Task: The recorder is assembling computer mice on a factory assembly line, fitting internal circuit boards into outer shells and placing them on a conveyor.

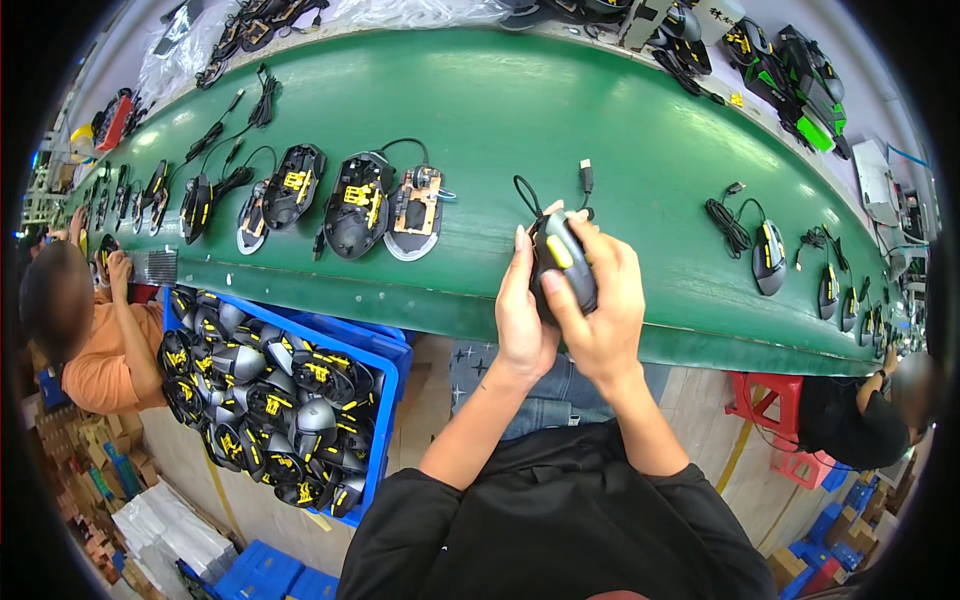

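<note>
Between both hands, above the near edge of the green table, I hold a black and grey computer mouse (572, 262) with yellow side buttons. My left hand (520, 310) closes along its left side. My right hand (608, 290) wraps its right side, the thumb lying across the shell. The mouse's cable loops up beyond my fingers and ends in a USB plug (586, 175). To the left lie an opened mouse shell (357, 205) with yellow parts inside and a mouse base (414, 215) bearing a brown circuit board.
A blue crate (385, 400) full of mouse shells stands left of me, below the table's edge. More mice line the green table (480, 100), including a finished-looking mouse (768, 258) at right. Co-workers sit at both sides. A red stool (765, 400) stands at right.
</note>
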`<state>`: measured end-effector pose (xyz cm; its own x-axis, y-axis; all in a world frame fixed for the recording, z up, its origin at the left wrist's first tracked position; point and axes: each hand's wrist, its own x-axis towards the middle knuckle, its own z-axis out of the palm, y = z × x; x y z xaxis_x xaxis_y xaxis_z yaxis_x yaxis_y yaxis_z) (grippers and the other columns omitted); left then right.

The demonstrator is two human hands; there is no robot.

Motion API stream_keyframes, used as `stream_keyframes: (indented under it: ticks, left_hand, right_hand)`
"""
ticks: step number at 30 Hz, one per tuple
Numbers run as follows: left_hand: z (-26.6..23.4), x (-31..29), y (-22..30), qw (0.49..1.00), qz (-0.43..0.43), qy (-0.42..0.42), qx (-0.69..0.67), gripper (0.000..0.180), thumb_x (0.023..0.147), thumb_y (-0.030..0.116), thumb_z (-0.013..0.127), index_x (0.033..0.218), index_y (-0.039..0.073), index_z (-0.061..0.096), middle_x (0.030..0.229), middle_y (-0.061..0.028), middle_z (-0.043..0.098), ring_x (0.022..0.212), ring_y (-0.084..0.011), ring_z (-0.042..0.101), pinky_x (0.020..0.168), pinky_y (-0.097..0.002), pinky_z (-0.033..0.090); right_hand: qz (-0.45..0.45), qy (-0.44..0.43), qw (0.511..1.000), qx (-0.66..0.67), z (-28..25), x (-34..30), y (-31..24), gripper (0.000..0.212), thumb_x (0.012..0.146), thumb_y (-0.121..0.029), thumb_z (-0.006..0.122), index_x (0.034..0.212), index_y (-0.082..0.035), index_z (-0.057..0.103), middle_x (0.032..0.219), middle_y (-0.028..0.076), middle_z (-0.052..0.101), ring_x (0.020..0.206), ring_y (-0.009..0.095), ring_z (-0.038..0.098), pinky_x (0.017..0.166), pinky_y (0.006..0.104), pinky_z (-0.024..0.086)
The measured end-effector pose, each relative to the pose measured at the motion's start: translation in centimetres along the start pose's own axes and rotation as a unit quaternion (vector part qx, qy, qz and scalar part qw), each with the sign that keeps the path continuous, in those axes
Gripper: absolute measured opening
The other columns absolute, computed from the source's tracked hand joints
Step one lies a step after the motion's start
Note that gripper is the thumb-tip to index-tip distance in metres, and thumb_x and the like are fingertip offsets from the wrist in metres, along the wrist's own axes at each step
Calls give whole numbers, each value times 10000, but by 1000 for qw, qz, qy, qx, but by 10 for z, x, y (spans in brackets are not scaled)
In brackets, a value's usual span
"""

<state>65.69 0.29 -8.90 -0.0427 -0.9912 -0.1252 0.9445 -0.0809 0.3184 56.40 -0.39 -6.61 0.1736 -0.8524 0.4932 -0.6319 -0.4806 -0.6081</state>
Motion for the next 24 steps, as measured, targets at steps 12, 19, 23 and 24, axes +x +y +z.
stream_keyframes:
  ticks: [12, 19, 23, 24]
  left_hand:
    - [-2, -9, 3, 990, 58, -12, 130, 529, 947, 158, 619, 1403, 2, 400, 1242, -74, 552, 1124, -144, 545, 991, -303, 429]
    - [-12, 0, 19, 991, 89, 6, 96, 317, 882, 138, 598, 1152, -22, 555, 1093, -90, 627, 983, -137, 611, 891, -304, 496]
    - [-29, -8, 25, 949, 154, -47, 271, 411, 957, 345, 619, 1113, -34, 593, 1125, -93, 616, 1008, -164, 606, 912, -288, 464]
    - [-36, -5, 26, 938, 157, -85, 297, 485, 940, 426, 630, 1098, -31, 610, 1090, -82, 609, 1012, -176, 591, 911, -300, 452]
  right_hand:
    - [-29, -68, 997, -1, 9, -19, -2, 859, 789, -127, 687, 1512, 32, 250, 1341, 297, 390, 1170, 430, 423, 1009, 495, 370]
    - [248, -86, 920, 290, -15, -6, -12, 744, 848, -196, 740, 1428, 99, 378, 1341, 205, 532, 1130, 232, 561, 967, 352, 459]
    - [90, -114, 969, 200, -31, -5, 11, 506, 690, -54, 842, 1156, 15, 658, 1088, 124, 691, 1022, 226, 644, 908, 335, 497]
    - [94, -110, 969, 202, -30, -5, 11, 506, 690, -54, 842, 1156, 15, 658, 1088, 124, 691, 1022, 226, 644, 908, 335, 497]
